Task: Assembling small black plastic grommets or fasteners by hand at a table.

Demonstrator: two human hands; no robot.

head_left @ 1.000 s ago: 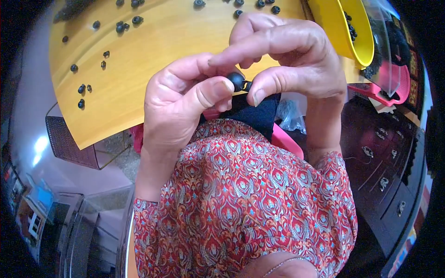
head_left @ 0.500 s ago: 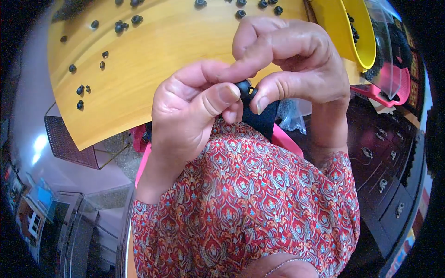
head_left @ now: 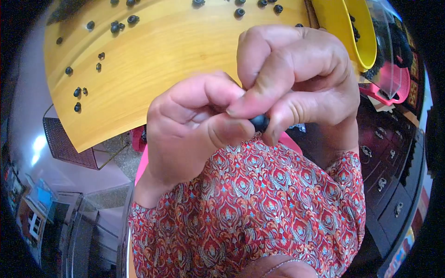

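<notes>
Between my two hands is a small black rounded piece (head_left: 259,123), seemingly plastic, with much of it hidden by fingers. My left hand (head_left: 190,123) is closed, its thumb and index finger pinching the piece from the left. From the other side, my right hand (head_left: 308,76) has its thumb against the right end of the piece, while its curled index finger presses down at the left fingertips. Both hands are raised in front of my patterned red top, over the table's near edge.
Several similar black pieces (head_left: 133,19) lie scattered on the yellow wooden table (head_left: 153,65). A yellow tray (head_left: 366,37) holding black pieces stands at the right, beside a pink basket (head_left: 398,85). Dark drawers (head_left: 375,153) are to my right, a brown mesh basket (head_left: 69,139) to my left.
Both hands have come lower and closer together, shifting slightly right with the black piece. The small collar-like end that showed by my right thumb is now hidden.
</notes>
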